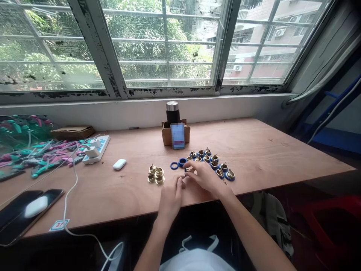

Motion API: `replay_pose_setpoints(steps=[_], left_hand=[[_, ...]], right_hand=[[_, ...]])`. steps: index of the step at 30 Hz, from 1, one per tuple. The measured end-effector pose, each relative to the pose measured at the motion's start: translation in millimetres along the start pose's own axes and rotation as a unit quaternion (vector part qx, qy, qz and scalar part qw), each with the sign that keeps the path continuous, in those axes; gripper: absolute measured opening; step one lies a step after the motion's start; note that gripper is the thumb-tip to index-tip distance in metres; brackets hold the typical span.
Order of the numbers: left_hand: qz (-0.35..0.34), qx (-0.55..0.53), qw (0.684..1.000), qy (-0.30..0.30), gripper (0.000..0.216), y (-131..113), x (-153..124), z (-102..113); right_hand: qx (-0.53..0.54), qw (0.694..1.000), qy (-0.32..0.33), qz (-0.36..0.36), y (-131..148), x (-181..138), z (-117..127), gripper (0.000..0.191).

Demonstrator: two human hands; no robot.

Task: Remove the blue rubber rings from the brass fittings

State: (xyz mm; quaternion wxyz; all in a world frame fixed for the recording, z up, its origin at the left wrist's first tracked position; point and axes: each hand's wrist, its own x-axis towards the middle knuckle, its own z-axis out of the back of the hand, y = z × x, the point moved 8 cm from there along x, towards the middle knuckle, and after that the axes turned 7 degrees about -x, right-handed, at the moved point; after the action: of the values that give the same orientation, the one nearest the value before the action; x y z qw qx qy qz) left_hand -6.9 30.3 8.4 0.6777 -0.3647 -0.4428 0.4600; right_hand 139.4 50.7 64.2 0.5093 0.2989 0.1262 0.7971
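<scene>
My right hand pinches a small gold metal piece with some dark blue at its edge, partly hidden by the fingers. My left hand is just below it, fingers closed together, their tips by the same piece; what they hold is hidden. A flat blue ring and a thicker blue ring lie beyond my fingertips. To the right, several gold pieces seated in blue rings stand in rows. Left of my hands is a small cluster of plain gold pieces.
A phone leans on a cardboard box holding a black bottle. Leftward are a white earbud case, a power strip, a heap of pink and green tools, dark phones and a white cable.
</scene>
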Motion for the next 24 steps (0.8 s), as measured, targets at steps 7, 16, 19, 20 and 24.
replay_pose_setpoints(steps=[7,16,19,20,24], left_hand=[[-0.026,-0.037,0.998,-0.036,0.024,-6.8,-0.8,6.4],[-0.029,-0.033,0.997,-0.060,0.015,-4.0,-1.3,10.4],[-0.027,-0.026,0.997,-0.066,0.017,-0.9,-0.8,10.6],[-0.028,-0.025,0.997,-0.071,0.017,-0.5,-0.6,11.2],[-0.041,-0.007,0.996,-0.080,0.020,-2.9,-0.1,12.0]], right_hand=[[0.118,0.993,-0.010,0.012,14.2,5.0,-12.6,0.027],[0.186,0.982,0.022,-0.009,7.3,7.3,-33.5,0.032],[0.197,0.980,0.019,-0.003,4.4,8.9,-36.0,0.032],[0.204,0.979,0.016,0.000,3.0,9.7,-37.1,0.032],[0.211,0.977,-0.020,-0.003,-3.1,11.5,-40.8,0.031]])
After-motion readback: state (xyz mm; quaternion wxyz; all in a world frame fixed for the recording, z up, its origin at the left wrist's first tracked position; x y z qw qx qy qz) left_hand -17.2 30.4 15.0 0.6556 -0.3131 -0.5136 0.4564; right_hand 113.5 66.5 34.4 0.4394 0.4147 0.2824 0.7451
